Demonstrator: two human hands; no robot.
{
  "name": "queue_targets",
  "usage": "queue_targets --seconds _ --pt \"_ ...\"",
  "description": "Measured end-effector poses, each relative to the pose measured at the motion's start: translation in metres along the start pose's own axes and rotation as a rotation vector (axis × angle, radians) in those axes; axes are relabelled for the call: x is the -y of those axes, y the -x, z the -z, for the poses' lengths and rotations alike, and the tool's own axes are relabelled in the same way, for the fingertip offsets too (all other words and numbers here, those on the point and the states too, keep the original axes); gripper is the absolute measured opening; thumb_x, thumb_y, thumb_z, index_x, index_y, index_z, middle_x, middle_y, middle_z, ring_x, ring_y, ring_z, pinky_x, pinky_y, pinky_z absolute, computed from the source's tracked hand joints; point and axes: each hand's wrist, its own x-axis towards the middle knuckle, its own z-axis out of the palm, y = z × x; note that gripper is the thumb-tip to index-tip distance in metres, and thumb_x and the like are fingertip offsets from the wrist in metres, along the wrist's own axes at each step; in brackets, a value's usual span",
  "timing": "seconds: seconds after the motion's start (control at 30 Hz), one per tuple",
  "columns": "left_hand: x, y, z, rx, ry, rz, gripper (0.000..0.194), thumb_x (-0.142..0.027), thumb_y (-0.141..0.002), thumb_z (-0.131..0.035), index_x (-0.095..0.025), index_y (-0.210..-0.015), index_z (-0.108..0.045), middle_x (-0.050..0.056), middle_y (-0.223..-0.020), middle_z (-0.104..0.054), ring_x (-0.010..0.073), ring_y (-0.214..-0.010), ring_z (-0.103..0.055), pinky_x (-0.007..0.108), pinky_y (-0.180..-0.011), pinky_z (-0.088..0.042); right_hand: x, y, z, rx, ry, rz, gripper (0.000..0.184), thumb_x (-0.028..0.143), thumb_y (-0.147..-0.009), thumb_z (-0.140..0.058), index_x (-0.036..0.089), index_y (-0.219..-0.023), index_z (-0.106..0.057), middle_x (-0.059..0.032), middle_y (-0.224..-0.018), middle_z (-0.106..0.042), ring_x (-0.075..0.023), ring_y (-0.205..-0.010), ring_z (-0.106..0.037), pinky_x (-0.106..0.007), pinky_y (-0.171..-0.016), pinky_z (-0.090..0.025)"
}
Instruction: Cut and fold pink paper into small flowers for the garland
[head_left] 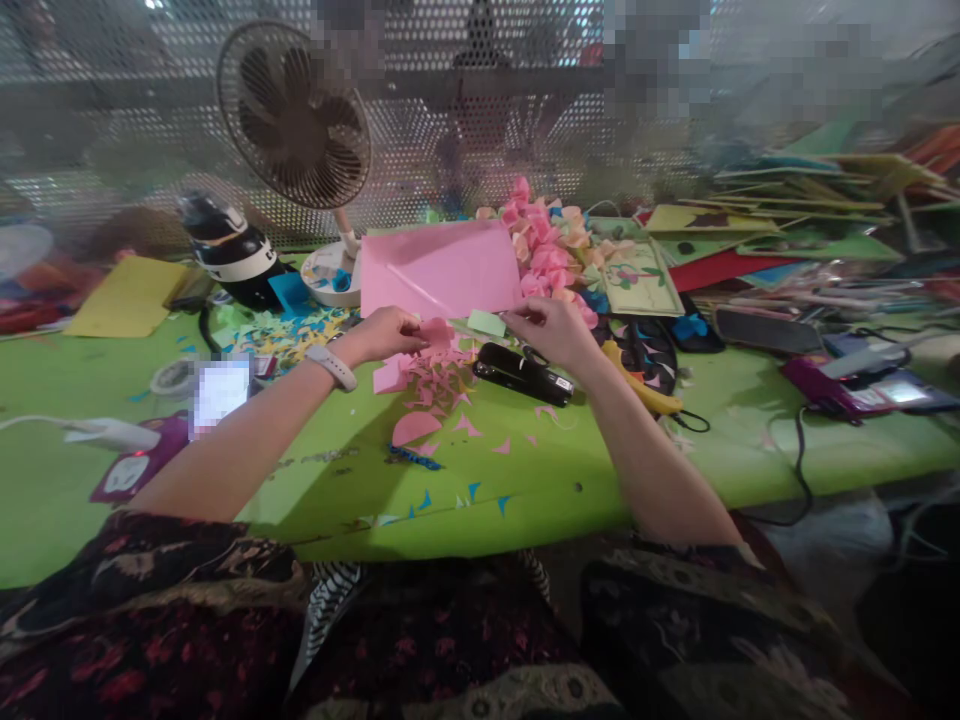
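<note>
My left hand (384, 334), with a pale band on its wrist, pinches a rounded piece of pink paper (436, 333) above a heap of pink paper scraps (435, 380). Across from it, my right hand (553, 326) has its fingers drawn together; what they grip, if anything, is too small to make out. A light green piece (487, 323) lies right by its fingertips. Below that hand rests a black stapler (523, 375). Behind both hands is a large pink paper sheet (442, 265). Nearer me lies a half-round pink paper piece (416, 428).
A fan (294, 115) and a black bottle (236, 255) stand at the back left. Folded pink paper shapes (544, 245) are heaped beside a decorated tray (637, 280). A lit phone (219, 396) lies left, coloured sheets (810, 200) right. A yellow-handled tool (649, 395) lies beside my right forearm.
</note>
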Motion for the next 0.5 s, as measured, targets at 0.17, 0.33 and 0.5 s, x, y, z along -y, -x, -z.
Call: queue_targets --seconds 0.17,0.33,0.5 --pt "-0.022 0.006 -0.010 -0.104 -0.389 -0.099 0.013 -0.029 -0.082 -0.070 -0.021 -0.074 -0.076 0.005 -0.064 -0.064 0.0193 -0.063 -0.054 0.030 -0.062 -0.028 0.046 -0.005 -0.022 0.204 0.130 0.064 0.021 0.039 -0.085 -0.069 0.019 -0.091 -0.073 -0.0073 -0.097 -0.073 -0.0194 -0.083 -0.062 -0.030 -0.074 -0.043" --pt "-0.038 0.018 -0.021 -0.124 -0.521 -0.083 0.020 -0.026 -0.089 -0.063 -0.016 -0.076 -0.073 0.012 -0.072 -0.065 0.0285 -0.076 -0.064 0.034 -0.071 -0.035 0.059 -0.011 -0.042 0.211 0.381 0.051 0.016 0.024 -0.084 -0.060 0.019 -0.090 -0.074 -0.0075 -0.096 -0.075 -0.0219 -0.086 -0.063 -0.030 -0.068 -0.038" --pt "-0.030 0.033 -0.019 -0.177 -0.529 -0.086 0.016 -0.017 -0.089 -0.059 -0.017 -0.097 -0.073 0.011 -0.076 -0.067 0.0280 -0.078 -0.066 0.033 -0.071 -0.036 0.048 -0.025 -0.047 0.186 0.391 -0.051 0.016 0.022 -0.083 -0.058 0.018 -0.086 -0.073 -0.0082 -0.092 -0.074 -0.0211 -0.082 -0.063 -0.029 -0.065 -0.038"
